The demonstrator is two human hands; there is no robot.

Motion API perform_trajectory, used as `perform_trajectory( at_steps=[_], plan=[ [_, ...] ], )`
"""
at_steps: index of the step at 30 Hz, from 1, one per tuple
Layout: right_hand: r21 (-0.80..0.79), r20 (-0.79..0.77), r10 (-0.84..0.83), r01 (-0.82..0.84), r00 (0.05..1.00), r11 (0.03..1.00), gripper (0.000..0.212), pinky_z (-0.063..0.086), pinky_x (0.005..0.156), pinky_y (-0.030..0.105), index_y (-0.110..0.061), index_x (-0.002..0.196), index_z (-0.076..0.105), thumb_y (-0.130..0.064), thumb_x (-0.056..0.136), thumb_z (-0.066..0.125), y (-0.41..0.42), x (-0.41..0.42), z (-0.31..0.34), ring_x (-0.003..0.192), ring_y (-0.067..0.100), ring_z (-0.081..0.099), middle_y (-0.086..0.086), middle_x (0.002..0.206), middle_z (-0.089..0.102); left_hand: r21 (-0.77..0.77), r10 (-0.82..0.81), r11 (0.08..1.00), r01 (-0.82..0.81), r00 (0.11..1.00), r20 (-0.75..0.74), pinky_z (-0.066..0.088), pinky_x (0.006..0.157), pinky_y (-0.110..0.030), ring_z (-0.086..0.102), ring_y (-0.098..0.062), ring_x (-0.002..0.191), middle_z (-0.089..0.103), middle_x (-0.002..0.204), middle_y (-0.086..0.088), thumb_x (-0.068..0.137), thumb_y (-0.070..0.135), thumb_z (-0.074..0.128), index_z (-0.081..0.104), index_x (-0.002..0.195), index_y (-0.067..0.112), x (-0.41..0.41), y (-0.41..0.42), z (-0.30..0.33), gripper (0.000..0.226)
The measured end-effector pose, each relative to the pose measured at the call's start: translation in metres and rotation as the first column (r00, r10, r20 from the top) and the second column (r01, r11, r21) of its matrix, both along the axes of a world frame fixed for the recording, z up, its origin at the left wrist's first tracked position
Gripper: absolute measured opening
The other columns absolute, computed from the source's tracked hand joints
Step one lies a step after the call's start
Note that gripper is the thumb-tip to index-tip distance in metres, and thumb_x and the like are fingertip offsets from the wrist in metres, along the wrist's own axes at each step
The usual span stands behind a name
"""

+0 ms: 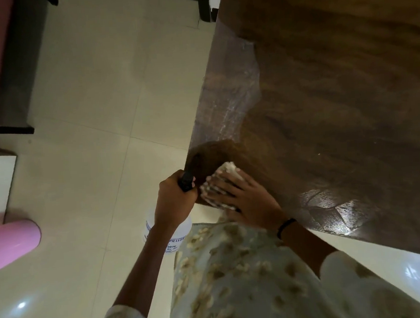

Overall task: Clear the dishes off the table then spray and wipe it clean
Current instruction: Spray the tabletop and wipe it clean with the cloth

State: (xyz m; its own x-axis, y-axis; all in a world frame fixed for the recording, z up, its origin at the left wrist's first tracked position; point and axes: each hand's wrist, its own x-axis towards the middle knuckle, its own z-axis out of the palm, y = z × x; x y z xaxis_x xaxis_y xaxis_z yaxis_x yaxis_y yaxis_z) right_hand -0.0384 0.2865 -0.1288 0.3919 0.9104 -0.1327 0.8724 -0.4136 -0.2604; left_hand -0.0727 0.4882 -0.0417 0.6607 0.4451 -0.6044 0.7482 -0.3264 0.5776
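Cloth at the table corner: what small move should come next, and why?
Probably sweep the cloth away from the corner, up along the table edge. The right hand presses it flat at the corner, a wet sheen lies along that edge, and the left hand holds the spray bottle off the table.

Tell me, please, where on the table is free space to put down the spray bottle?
The table is bare past the cloth, toward its far end and right side. Only the near corner is crowded: the right hand presses the cloth there, and the left hand holds the spray bottle beside the edge.
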Motion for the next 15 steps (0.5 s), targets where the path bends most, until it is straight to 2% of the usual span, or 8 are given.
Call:
perform_trajectory(
  at_steps=[2,6,9,12,15],
  plan=[
    [-0.020,0.010,-0.116,0.116,0.993,0.993,0.057,0.015,0.121,0.049,-0.033,0.152,0.031,-0.042,0.096,0.041,-0.023,0.021,0.004,0.148,0.025,0.018,0.000,0.160,0.028,-0.031,-0.050,0.998,0.049,0.998,-0.023,0.042,0.056,-0.033,0.057,-0.036,0.062,0.066,0.072,-0.020,0.079,0.007,0.061,0.067,0.086,0.007,0.013,-0.008,0.000,0.009],
    [-0.092,0.004,-0.291,0.290,0.957,0.953,0.063,0.012,0.121,0.049,-0.033,0.154,0.023,-0.045,0.094,0.038,-0.033,0.046,0.008,0.150,0.025,0.013,0.000,0.163,0.015,-0.026,-0.132,0.991,0.130,0.990,-0.052,0.051,0.072,-0.038,0.064,-0.032,0.076,0.069,0.081,-0.017,0.079,0.005,0.060,0.068,0.089,0.007,0.043,-0.026,0.003,0.013],
    [-0.083,0.023,-0.281,0.281,0.960,0.956,0.064,0.011,0.122,0.050,-0.034,0.155,0.019,-0.045,0.094,0.038,-0.034,0.045,0.004,0.151,0.026,0.011,-0.001,0.163,0.009,-0.002,-0.148,0.989,0.149,0.986,-0.073,0.049,0.064,-0.033,0.061,-0.028,0.068,0.062,0.067,-0.006,0.079,0.005,0.059,0.064,0.078,0.011,0.059,-0.034,0.002,0.007],
    [-0.070,0.019,-0.279,0.279,0.960,0.958,0.064,0.010,0.122,0.050,-0.034,0.155,0.019,-0.045,0.094,0.039,-0.034,0.047,0.003,0.151,0.026,0.011,-0.001,0.162,0.008,0.034,-0.114,0.993,0.116,0.992,-0.056,0.044,0.055,-0.025,0.052,-0.017,0.056,0.051,0.059,0.005,0.080,0.005,0.059,0.053,0.071,0.023,0.067,-0.035,0.000,0.021],
    [-0.076,0.012,-0.268,0.268,0.963,0.961,0.065,0.009,0.122,0.049,-0.035,0.155,0.016,-0.046,0.095,0.038,-0.033,0.049,0.005,0.150,0.026,0.012,0.000,0.163,0.012,0.050,-0.116,0.992,0.120,0.990,-0.077,0.041,0.052,-0.021,0.054,-0.017,0.057,0.057,0.063,0.000,0.082,0.008,0.060,0.060,0.078,0.015,0.070,-0.028,-0.003,0.008]
  ],
)
